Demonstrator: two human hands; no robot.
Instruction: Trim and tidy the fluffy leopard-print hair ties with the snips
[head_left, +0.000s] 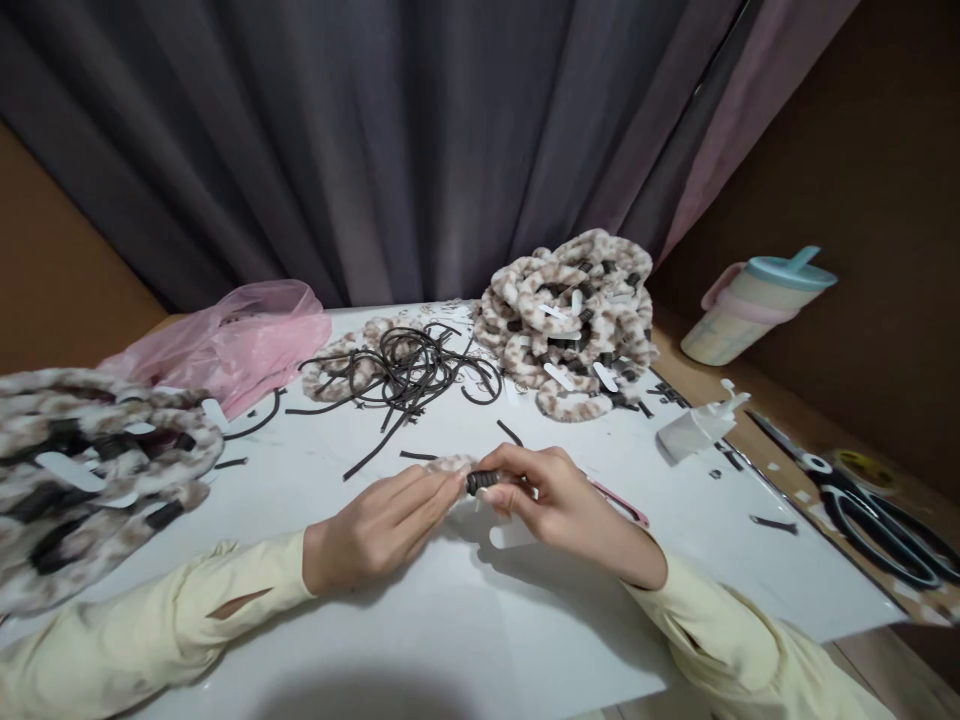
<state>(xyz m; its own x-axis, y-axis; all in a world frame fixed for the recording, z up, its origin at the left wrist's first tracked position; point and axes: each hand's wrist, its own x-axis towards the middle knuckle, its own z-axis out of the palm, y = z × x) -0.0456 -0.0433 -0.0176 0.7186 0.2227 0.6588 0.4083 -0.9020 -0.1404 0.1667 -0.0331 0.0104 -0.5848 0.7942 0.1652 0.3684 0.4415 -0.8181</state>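
Both my hands meet over the middle of the white tabletop. My left hand is closed on a furry white-and-brown strip, most of it hidden behind the fingers. Dark cord is wound in several tight turns around the strip. My right hand pinches this coil between thumb and fingers. A white tag shows just below the right fingers. The handle of a pink tool lies partly behind my right hand. Short dark cord pieces lie just beyond the hands.
A tangle of dark cords lies farther back. Furry loops are piled at right and left, near a pink plastic bag. On the right are a small white bottle, black scissors, yellow tape and a lidded cup.
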